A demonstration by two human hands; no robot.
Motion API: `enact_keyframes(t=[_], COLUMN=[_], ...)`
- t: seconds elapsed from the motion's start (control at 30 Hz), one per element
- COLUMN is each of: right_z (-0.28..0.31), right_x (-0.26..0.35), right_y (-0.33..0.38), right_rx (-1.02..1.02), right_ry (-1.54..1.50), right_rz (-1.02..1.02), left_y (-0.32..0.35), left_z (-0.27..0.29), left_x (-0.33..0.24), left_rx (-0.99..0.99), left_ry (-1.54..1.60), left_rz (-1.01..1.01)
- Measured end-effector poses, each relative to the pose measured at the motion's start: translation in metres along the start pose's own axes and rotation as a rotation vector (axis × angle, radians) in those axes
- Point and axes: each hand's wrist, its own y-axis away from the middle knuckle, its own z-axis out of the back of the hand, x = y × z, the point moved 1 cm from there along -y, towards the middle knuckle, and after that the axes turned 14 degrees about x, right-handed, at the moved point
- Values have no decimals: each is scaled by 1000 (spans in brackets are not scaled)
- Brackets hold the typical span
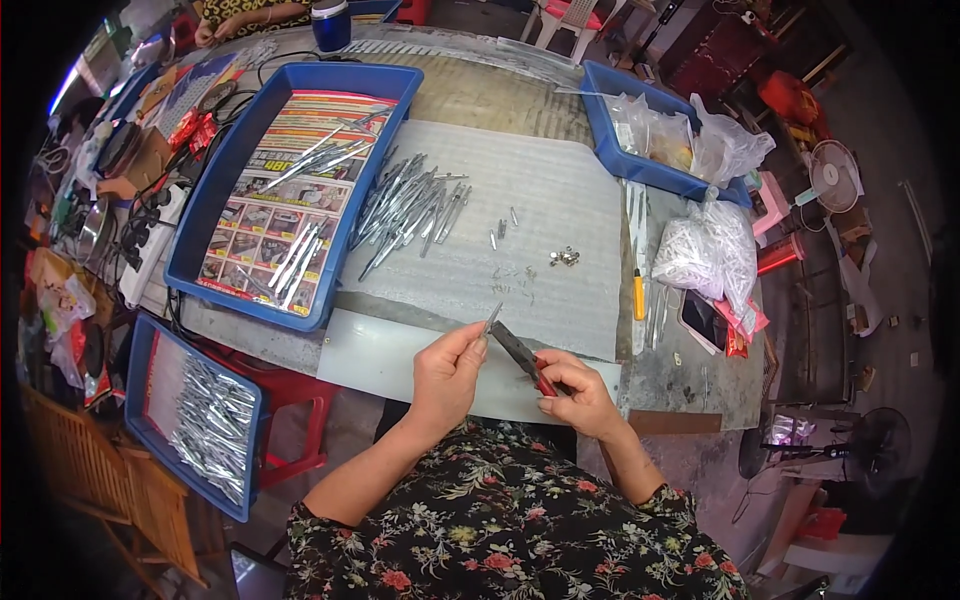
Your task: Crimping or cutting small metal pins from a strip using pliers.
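Close to the table's front edge, my left hand (446,376) pinches a slim metal piece (494,314) upright between thumb and fingers. My right hand (584,399) is wrapped round the red handles of dark-jawed pliers (517,351). The plier jaws reach up to the metal piece; whether they grip it I cannot tell. Beyond my hands, a white foam sheet (560,190) carries a heap of slim silver metal pieces (405,210). Tiny thin bits (517,283), a cluster of small shiny parts (566,257) and several short metal pieces (501,230) lie nearer to me.
A blue tray (178,255) lined with printed paper holds more silver pieces at left. Below it, another blue tray (250,500) is heaped with them. At right are a blue bin (660,172) with plastic bags, a bag of white pieces (700,250) and a yellow-handled tool (638,297).
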Motion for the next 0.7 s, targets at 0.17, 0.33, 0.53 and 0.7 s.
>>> enact_keyframes(t=[0.17,0.33,0.53,0.7], right_z=[1,1,2,-1], right_x=[3,5,3,2], right_y=[-1,-2,-2,-2], right_rx=[1,14,30,9], right_ry=[19,102,9,-49], right_rz=[-1,18,-14,-23], left_y=[0,0,0,0], left_z=[0,0,0,0], left_x=[0,2,4,4], left_rx=[2,-10,-15,-13], left_ry=[4,-18,19,12], left_rz=[3,-4,-7,5])
